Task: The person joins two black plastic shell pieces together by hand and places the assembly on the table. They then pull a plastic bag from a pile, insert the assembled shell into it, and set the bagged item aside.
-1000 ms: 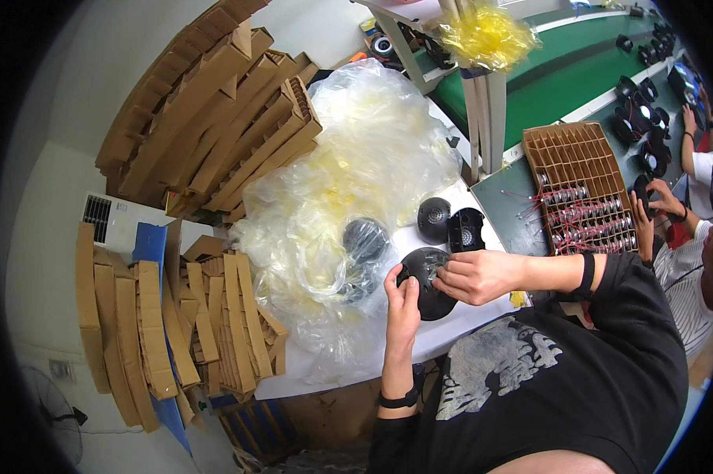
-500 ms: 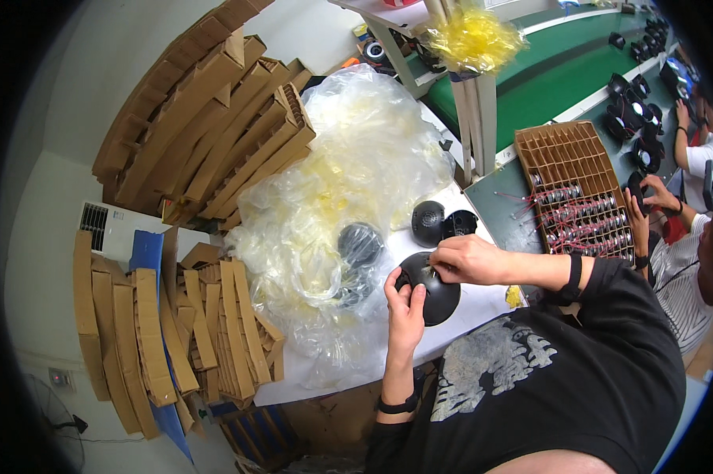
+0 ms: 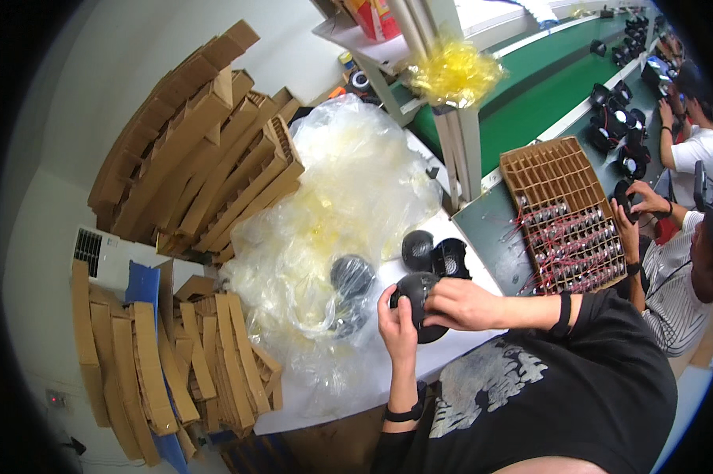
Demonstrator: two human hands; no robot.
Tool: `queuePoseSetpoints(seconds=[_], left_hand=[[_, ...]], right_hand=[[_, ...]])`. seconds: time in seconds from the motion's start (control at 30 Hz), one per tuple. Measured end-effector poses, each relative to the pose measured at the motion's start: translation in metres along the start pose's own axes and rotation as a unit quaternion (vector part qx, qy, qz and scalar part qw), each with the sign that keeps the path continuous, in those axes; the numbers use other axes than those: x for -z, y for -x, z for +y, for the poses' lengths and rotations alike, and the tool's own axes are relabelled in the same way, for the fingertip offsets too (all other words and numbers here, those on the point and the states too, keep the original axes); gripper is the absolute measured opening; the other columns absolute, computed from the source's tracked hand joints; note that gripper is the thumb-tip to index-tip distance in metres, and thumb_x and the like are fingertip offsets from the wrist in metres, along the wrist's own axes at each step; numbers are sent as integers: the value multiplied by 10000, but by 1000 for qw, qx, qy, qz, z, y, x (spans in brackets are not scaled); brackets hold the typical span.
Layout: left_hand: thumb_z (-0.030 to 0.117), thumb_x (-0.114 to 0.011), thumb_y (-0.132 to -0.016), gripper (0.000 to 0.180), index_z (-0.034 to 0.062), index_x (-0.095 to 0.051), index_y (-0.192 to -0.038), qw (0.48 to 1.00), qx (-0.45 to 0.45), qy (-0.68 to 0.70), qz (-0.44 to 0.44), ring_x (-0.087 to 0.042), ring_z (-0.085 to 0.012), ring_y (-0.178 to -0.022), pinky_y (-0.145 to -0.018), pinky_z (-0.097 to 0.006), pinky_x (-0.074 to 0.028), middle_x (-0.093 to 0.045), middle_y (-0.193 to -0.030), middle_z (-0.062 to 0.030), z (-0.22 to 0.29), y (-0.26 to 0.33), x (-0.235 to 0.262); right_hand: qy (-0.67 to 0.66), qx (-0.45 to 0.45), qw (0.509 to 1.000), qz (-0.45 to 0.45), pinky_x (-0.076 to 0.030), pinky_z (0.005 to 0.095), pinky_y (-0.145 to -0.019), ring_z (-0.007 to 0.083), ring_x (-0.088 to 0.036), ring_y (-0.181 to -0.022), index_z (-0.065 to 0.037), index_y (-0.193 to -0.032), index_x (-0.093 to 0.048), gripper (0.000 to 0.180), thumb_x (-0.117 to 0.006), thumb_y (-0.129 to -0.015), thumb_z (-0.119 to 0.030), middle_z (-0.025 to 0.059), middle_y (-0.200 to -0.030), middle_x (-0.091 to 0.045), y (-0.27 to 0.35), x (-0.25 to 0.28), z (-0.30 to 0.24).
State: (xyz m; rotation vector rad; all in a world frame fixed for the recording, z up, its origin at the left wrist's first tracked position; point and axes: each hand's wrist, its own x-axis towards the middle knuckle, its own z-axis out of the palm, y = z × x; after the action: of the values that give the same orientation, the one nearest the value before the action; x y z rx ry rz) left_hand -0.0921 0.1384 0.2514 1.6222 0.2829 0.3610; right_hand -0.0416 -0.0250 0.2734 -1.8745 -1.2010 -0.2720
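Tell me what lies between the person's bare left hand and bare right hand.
A glossy black, rounded, plastic-looking shell lies between the left hand and the right hand, gripped by the left; the head view shows this.

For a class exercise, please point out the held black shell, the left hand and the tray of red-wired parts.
Black shell (image 3: 416, 290), head view: upper surface.
Left hand (image 3: 398, 330), head view: middle.
Tray (image 3: 547, 172), head view: upper dividers.

A pale wall (image 3: 64, 134) stands on the left side; beyond the white table (image 3: 285, 412), a long green surface (image 3: 522, 118) runs toward upper right
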Motion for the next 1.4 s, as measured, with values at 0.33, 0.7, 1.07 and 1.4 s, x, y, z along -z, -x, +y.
queuePoseSetpoints(seconds=[0.33,0.7,1.07,1.4], left_hand=[[191,-667,-835,582,8,-373,-1302,949,219,178,-142,-576,-85,-798,-694,-218,-461,-632,-905,-67,-21,-17,9],[107,-687,-800,580,-15,-366,-1267,968,-46,216,-119,-570,-102,-774,-750,-219,-442,-624,-860,-61,51,-43,-3],[182,-738,-742,625,-11,-404,-1234,993,-112,20,-40,-511,-70,-672,-652,-185,-391,-564,-741,-16,62,-30,68],[334,-663,-774,665,-1,-337,-1247,934,119,304,-148,-624,-287,-937,-812,-384,-525,-572,-1089,-216,58,-5,60]], right_hand=[[-431,-231,870,64,-468,270,-642,130,-584,-731,13,-828,-578,95,-598,-869,-69,62,-786,-584,2,8,5],[-588,-204,735,267,-413,246,-553,104,-440,-547,-38,-847,-490,135,-549,-915,-140,62,-802,-507,-28,53,5],[109,-32,815,568,-430,216,-627,91,-528,-656,-1,-894,-597,105,-584,-894,-105,33,-770,-585,-68,211,73],[226,134,922,283,-365,431,-925,335,-436,-1129,0,-1256,-403,699,-672,-761,-413,187,-1228,-434,-70,129,37]])
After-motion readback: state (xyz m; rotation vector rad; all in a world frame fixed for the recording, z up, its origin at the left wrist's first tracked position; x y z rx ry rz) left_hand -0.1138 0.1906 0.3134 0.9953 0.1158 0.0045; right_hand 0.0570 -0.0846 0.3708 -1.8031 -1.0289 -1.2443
